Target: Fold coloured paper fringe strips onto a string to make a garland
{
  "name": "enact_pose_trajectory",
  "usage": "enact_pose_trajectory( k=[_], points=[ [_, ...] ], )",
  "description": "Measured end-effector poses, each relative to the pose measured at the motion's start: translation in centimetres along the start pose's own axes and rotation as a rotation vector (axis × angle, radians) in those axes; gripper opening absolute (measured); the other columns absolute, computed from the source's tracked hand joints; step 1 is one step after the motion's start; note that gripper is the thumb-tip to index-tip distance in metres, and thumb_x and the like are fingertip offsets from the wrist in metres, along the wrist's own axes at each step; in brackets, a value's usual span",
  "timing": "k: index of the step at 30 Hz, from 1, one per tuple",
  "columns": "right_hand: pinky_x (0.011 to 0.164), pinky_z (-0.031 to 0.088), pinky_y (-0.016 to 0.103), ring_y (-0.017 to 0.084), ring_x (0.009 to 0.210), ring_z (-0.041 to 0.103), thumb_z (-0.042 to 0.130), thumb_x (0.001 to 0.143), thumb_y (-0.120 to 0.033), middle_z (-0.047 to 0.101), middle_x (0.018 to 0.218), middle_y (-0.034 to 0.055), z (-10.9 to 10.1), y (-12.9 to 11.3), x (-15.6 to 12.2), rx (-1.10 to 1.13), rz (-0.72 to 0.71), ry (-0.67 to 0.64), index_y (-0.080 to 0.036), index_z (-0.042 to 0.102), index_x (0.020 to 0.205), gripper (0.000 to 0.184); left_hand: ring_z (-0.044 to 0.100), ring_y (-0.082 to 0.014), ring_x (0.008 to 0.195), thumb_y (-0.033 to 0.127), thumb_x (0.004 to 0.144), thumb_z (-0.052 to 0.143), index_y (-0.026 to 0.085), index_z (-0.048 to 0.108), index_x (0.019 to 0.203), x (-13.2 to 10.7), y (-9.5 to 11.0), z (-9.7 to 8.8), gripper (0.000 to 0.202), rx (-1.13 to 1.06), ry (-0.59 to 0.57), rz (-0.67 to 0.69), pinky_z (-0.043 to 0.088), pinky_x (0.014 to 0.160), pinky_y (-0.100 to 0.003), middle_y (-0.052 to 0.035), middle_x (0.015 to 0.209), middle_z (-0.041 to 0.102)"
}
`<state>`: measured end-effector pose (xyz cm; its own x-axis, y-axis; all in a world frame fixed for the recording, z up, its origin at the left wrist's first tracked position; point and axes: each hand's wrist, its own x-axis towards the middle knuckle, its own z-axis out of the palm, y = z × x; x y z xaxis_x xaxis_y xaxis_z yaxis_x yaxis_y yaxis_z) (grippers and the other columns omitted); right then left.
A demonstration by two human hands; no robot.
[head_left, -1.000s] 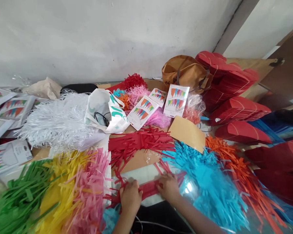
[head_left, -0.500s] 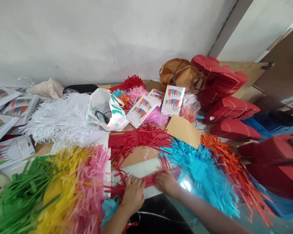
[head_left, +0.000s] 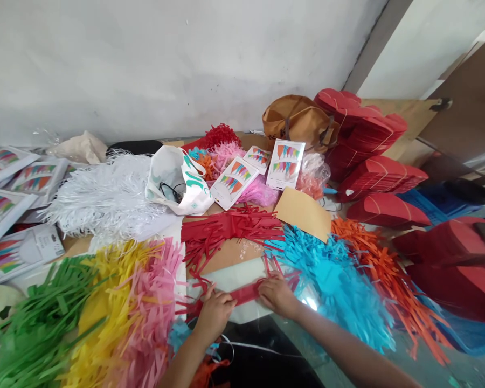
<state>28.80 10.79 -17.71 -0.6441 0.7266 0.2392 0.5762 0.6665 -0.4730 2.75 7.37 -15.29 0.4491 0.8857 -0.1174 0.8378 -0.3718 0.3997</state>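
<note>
A: Your left hand (head_left: 214,313), item one: state?
B: Fingers curled down, pinching the left end of the red fringe strip (head_left: 246,293). Your right hand (head_left: 277,295) grips the right end likewise.
A: Strip's location?
B: Stretched flat between your hands on the white sheet (head_left: 234,277), at the near edge, between pink fringe (head_left: 153,302) and blue fringe (head_left: 335,280).
A: Pose?
B: Both palms down, forearms converging from near.

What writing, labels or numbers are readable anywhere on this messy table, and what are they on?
White bag: teal lettering, folded, unreadable.
Pennant packets: print too small.
Left packet's label: blurred.
No writing on the red paper strip held by left hand and right hand.
</note>
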Motion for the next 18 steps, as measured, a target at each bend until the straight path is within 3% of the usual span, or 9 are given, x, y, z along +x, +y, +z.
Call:
enact_pose_trajectory(
  k=[3,10,18],
  points=[
    [0.105,0.027,0.044,0.020,0.095,0.063,0.056,0.092,-0.032,0.073,0.099,0.0031,0.2,0.2,-0.2,0.016,0.034,-0.061,-0.024,0.066,0.104,0.018,0.063,-0.0148,0.094,0.016,0.093,0.049,0.033,0.073,0.097,-0.2,0.2,0.1,0.029,-0.022,0.020,-0.011,0.020,0.115,-0.049,0.0028,0.092,0.073],
    [0.087,0.032,0.037,0.019,0.088,0.057,0.058,0.092,-0.031,0.070,0.084,0.0008,0.5,0.8,1.2,-0.025,0.178,-0.134,-0.024,0.069,0.084,0.016,0.060,-0.0210,0.098,0.025,0.093,0.049,0.026,0.073,0.084,-0.4,0.5,0.3,0.025,-0.008,0.111,-0.202,0.033,0.101,-0.048,-0.0002,0.089,0.073],
    [0.080,0.031,0.035,0.020,0.084,0.055,0.061,0.085,-0.029,0.067,0.077,0.0024,1.3,-0.1,3.3,-0.139,0.351,-0.182,-0.020,0.067,0.069,0.019,0.062,-0.0249,0.089,0.025,0.086,0.054,0.021,0.070,0.069,1.5,0.9,0.5,0.024,0.068,0.146,-0.342,0.035,0.088,-0.046,-0.0029,0.076,0.072]
  ],
)
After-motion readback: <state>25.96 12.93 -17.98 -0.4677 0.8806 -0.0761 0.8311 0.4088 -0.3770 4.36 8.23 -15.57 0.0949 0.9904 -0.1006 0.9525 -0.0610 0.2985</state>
